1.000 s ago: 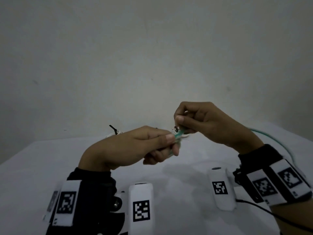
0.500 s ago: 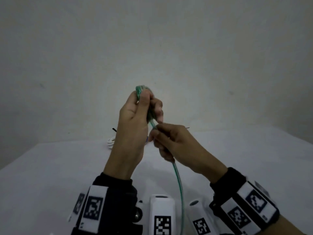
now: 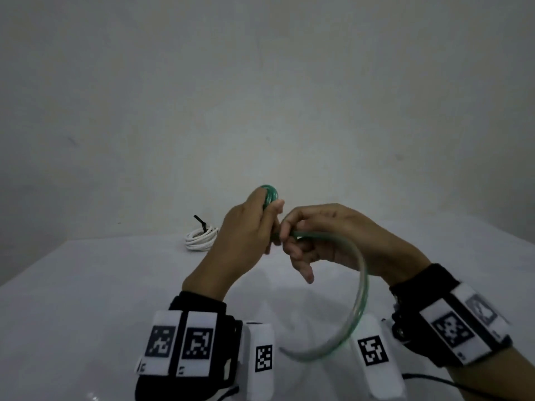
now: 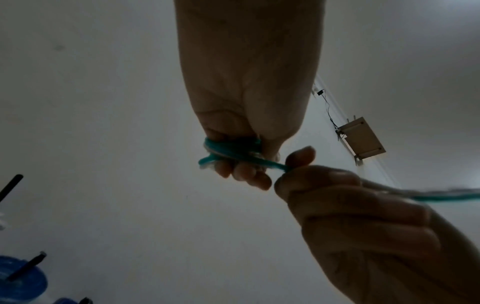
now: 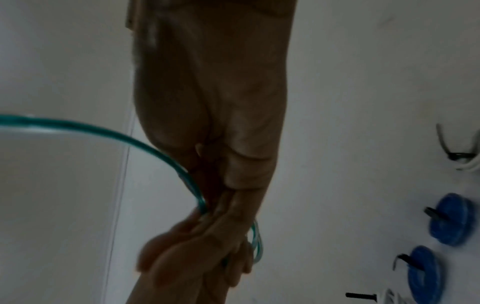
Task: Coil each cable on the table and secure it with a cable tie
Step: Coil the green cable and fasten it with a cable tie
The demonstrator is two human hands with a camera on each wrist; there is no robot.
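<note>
My left hand (image 3: 254, 224) grips a small coil of green translucent cable (image 3: 269, 194) held upright above the table; the loops wrap round its fingers (image 4: 235, 152). My right hand (image 3: 307, 235) pinches the free run of the same green cable (image 3: 362, 287) right beside the coil, and the strand arcs down and back towards me. The left wrist view shows the strand passing from the coil into the right hand (image 4: 293, 170). In the right wrist view the cable (image 5: 109, 131) curves in from the left to the touching hands.
A white coiled cable (image 3: 201, 238) with a black tie lies at the far left of the white table (image 3: 72, 299). Two blue coils with black ties (image 5: 450, 218) (image 5: 422, 273) and another white coil (image 5: 465, 158) lie on the table.
The left hand first rose with the coil, then lowered slightly. The right hand swung under and back up beside the coil, bringing the free strand into a wide loop.
</note>
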